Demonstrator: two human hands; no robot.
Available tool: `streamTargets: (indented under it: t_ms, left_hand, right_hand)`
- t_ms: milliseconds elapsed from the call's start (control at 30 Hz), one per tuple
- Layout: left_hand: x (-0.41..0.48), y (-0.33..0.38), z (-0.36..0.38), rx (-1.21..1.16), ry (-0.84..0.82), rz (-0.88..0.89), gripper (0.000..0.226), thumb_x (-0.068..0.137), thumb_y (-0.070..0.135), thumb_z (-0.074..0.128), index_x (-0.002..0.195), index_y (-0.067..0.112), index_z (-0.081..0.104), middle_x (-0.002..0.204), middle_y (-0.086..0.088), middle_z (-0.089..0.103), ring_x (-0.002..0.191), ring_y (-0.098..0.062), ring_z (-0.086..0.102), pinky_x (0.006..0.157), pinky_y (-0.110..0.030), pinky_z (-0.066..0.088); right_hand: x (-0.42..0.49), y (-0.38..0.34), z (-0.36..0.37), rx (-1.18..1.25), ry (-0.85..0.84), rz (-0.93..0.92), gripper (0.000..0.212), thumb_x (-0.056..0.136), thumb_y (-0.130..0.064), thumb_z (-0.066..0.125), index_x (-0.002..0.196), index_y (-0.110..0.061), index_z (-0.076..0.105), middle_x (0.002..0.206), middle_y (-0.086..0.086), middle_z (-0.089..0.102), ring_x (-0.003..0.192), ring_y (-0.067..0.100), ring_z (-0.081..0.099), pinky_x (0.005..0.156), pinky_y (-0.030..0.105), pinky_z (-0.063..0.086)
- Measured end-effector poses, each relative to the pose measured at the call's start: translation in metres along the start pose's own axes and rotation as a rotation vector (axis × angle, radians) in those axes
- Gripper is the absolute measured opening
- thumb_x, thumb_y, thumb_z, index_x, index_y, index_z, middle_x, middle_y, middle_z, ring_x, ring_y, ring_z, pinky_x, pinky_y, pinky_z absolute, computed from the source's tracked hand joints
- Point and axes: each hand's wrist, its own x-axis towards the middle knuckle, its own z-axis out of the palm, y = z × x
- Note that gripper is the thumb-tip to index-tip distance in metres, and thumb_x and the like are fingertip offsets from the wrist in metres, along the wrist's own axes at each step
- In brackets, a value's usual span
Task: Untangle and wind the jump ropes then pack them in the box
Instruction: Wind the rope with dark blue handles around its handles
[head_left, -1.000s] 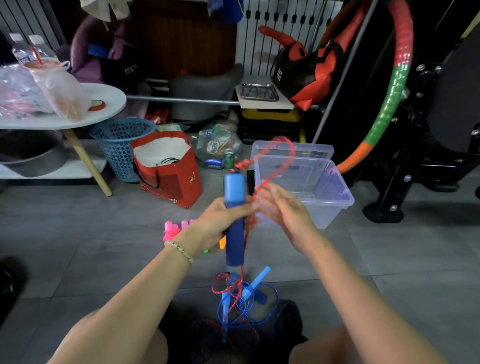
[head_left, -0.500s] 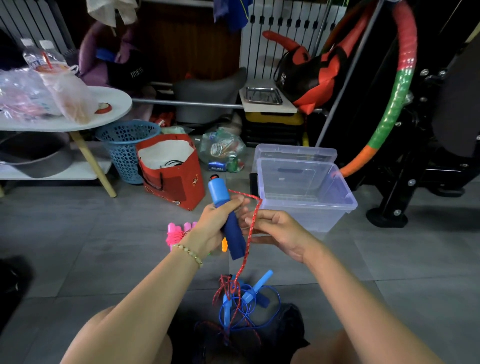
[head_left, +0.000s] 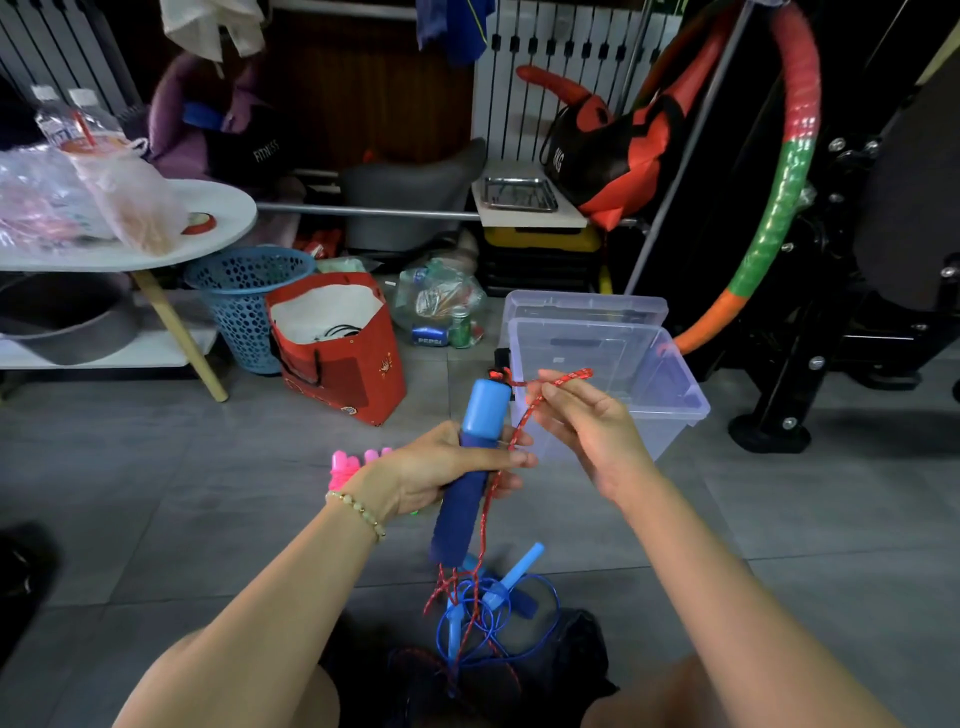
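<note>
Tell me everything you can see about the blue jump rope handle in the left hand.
The blue jump rope handle has a smooth light-blue plastic-looking top and a darker blue, foam-like lower sleeve. It stands nearly upright, top leaning slightly right, above the grey floor. The left hand wraps its middle. A red speckled cord leaves its top, is pinched by the right hand and hangs down alongside it.

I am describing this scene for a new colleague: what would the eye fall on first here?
First the centre: the left hand grips a blue jump-rope handle nearly upright, while the right hand pinches the red rope that leaves its top. Just behind them a clear plastic box stands on the floor, and at the far right a red, green and orange hoop curves upward.
</note>
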Motion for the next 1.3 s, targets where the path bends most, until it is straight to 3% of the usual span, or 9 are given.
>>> streamTargets:
  t_ms: [133, 233, 333, 467, 633, 867, 1033, 1133, 1300]
  left_hand:
    - [0.006, 0.017, -0.009, -0.12, 0.237, 0.232, 0.013, 0.081, 0.005, 0.068, 0.073, 0.015, 0.072, 0.062, 0.003, 0.066, 0.053, -0.008, 0.059, 0.054, -0.018, 0.05]
    - [0.01, 0.022, -0.024, -0.281, 0.364, 0.319, 0.007, 0.084, 0.004, 0.064, 0.086, 0.01, 0.067, 0.07, 0.003, 0.071, 0.052, -0.006, 0.062, 0.055, -0.017, 0.054]
    - [0.011, 0.012, -0.025, -0.126, 0.342, 0.267, 0.008, 0.088, 0.01, 0.062, 0.096, 0.007, 0.062, 0.079, 0.002, 0.074, 0.055, -0.007, 0.065, 0.055, -0.019, 0.055]
    - [0.016, -0.002, -0.017, -0.148, 0.355, 0.204, 0.008, 0.088, 0.006, 0.063, 0.095, 0.004, 0.064, 0.077, 0.002, 0.074, 0.055, -0.006, 0.065, 0.053, -0.018, 0.054]
    - [0.019, 0.003, -0.02, -0.295, 0.407, 0.205, 0.015, 0.086, 0.013, 0.067, 0.072, 0.015, 0.074, 0.068, 0.002, 0.068, 0.045, -0.003, 0.055, 0.047, -0.018, 0.048]
    - [0.02, 0.012, -0.037, -0.487, 0.467, 0.264, 0.011, 0.09, 0.014, 0.062, 0.081, 0.01, 0.069, 0.078, -0.001, 0.06, 0.043, -0.001, 0.052, 0.042, -0.014, 0.044]
    - [0.021, 0.008, -0.036, -0.478, 0.436, 0.24, 0.018, 0.089, 0.013, 0.064, 0.073, 0.011, 0.072, 0.08, -0.004, 0.061, 0.044, -0.001, 0.053, 0.043, -0.015, 0.046]
    - [0.023, 0.006, -0.043, -0.496, 0.497, 0.267, 0.004, 0.089, 0.011, 0.063, 0.086, 0.009, 0.064, 0.08, -0.001, 0.071, 0.049, -0.003, 0.06, 0.047, -0.016, 0.05]
    - [0.026, 0.005, -0.042, -0.564, 0.469, 0.326, 0.008, 0.094, 0.012, 0.055, 0.095, 0.007, 0.061, 0.089, -0.008, 0.072, 0.077, -0.019, 0.071, 0.066, -0.027, 0.06]
  right_hand:
    - [-0.011, 0.019, 0.011, -0.216, -0.365, 0.3, 0.05, 0.09, -0.055, 0.045, 0.121, -0.018, 0.061, 0.109, -0.001, 0.07, 0.107, 0.018, 0.064, 0.095, 0.035, 0.05]
    - [-0.018, 0.031, 0.018, -0.409, -0.548, 0.312, 0.027, 0.094, -0.028, 0.056, 0.114, -0.012, 0.063, 0.103, 0.004, 0.071, 0.098, 0.016, 0.067, 0.093, 0.033, 0.052]
    - [-0.014, 0.017, 0.017, -0.388, -0.396, 0.173, 0.011, 0.092, -0.009, 0.055, 0.095, -0.011, 0.066, 0.074, -0.004, 0.073, 0.069, 0.008, 0.069, 0.07, 0.021, 0.056]
    - [-0.006, 0.0, 0.007, -0.249, -0.239, 0.094, 0.013, 0.093, -0.013, 0.054, 0.091, -0.012, 0.066, 0.074, -0.002, 0.07, 0.07, 0.012, 0.069, 0.067, 0.023, 0.056]
    - [-0.013, 0.019, 0.016, -0.451, -0.428, 0.268, 0.02, 0.092, -0.036, 0.052, 0.101, -0.021, 0.063, 0.101, -0.004, 0.069, 0.101, 0.012, 0.064, 0.095, 0.026, 0.049]
    - [-0.025, 0.031, 0.017, -0.508, -0.674, 0.338, 0.018, 0.09, -0.015, 0.062, 0.107, -0.017, 0.063, 0.082, -0.011, 0.063, 0.073, 0.006, 0.054, 0.069, 0.016, 0.046]
    - [-0.028, 0.044, 0.024, -0.408, -0.742, 0.395, 0.006, 0.093, -0.019, 0.057, 0.088, -0.017, 0.054, 0.089, 0.003, 0.067, 0.087, 0.016, 0.066, 0.093, 0.03, 0.048]
    - [-0.027, 0.034, 0.025, -0.349, -0.579, 0.382, 0.008, 0.094, -0.013, 0.054, 0.087, -0.013, 0.051, 0.07, -0.001, 0.066, 0.06, 0.012, 0.064, 0.066, 0.023, 0.052]
    - [-0.021, 0.012, 0.012, -0.213, -0.38, 0.343, 0.01, 0.094, -0.011, 0.052, 0.1, -0.007, 0.058, 0.081, 0.001, 0.073, 0.071, 0.011, 0.07, 0.067, 0.022, 0.056]
